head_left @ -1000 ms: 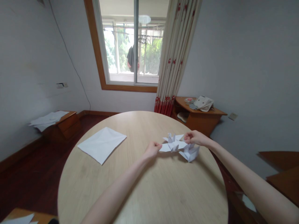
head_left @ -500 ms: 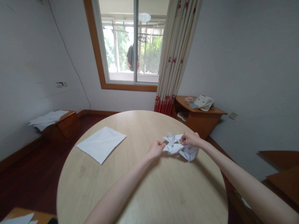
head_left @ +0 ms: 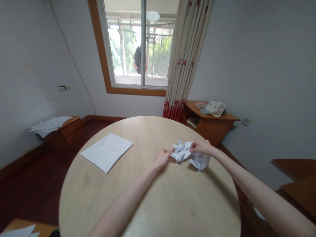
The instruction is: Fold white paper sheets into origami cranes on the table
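At the table's right side, a folded white paper crane (head_left: pixel 179 156) is between my two hands. My left hand (head_left: pixel 163 157) pinches its left end, with the fingers closed. My right hand (head_left: pixel 200 146) is closed in a pinch at the tip of its right wing. Just behind it stands another paper crane (head_left: pixel 180 144). Below my right hand, more folded white paper (head_left: pixel 200 162) rests on the table, partly hidden by that hand. A flat white sheet of paper (head_left: pixel 107 153) lies apart from these, on the table's left.
The round wooden table (head_left: pixel 158 200) fills the middle. Papers lie on a low cabinet (head_left: pixel 71 128) at the left and on a surface (head_left: pixel 46 227) at bottom left. A corner cabinet (head_left: pixel 209 131) holding a cloth bag (head_left: pixel 215 108) stands behind, beside the curtain (head_left: pixel 184 65).
My left hand has shifted slightly left, and the front crane has moved a little left with it, away from the folded paper at right. My right hand has barely moved.
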`<state>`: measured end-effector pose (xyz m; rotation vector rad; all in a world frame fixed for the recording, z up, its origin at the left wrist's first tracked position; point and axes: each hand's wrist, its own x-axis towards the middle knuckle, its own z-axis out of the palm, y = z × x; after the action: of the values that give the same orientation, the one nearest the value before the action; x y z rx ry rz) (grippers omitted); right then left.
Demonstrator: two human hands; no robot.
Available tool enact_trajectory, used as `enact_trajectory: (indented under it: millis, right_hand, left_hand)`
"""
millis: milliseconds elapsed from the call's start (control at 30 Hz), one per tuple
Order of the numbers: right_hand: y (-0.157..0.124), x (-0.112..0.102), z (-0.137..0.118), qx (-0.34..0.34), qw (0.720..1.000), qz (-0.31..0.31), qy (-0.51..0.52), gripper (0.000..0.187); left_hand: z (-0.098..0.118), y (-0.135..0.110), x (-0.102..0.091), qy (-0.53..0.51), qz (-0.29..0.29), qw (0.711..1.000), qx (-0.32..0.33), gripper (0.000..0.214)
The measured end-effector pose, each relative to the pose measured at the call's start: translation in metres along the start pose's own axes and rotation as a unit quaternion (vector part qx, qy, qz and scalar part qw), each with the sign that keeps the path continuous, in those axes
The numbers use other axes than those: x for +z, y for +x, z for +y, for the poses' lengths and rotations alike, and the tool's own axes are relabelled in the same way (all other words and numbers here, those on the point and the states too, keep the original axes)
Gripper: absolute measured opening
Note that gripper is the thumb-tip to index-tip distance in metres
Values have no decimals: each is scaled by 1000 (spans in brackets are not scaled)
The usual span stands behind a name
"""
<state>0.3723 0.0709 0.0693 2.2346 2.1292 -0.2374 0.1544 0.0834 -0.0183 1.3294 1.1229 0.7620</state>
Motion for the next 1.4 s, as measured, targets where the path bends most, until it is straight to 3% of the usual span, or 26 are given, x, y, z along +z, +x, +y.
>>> enact_trajectory:
  millis: [200, 400, 667, 1000, 1233, 1400]
  right_hand:
    - [2, -1, -2, 8, 1000, 2, -1, 16]
    - [4, -2, 0, 9, 1000, -1, 2, 15]
    - [5, -2, 5, 7, 1000, -13, 1, 14]
    - [8, -2, 6, -7, 1000, -20, 11, 31]
    - [4, -7, 7, -16, 999, 14, 38, 34]
    - [-10, -24, 2, -47, 993, 82, 77, 29]
  left_hand:
    - [7, -5, -3, 33, 19, 999, -4, 44]
    - [11, -6, -1, 38, -4, 999, -5, 31]
    - [17, -7, 4, 43, -40, 998, -4, 32]
    - [17, -8, 1, 55, -34, 998, 11, 27]
    - [20, -11, -5, 70, -13, 997, 39, 34]
    - [30, -21, -27, 99, 3, 992, 76, 34]
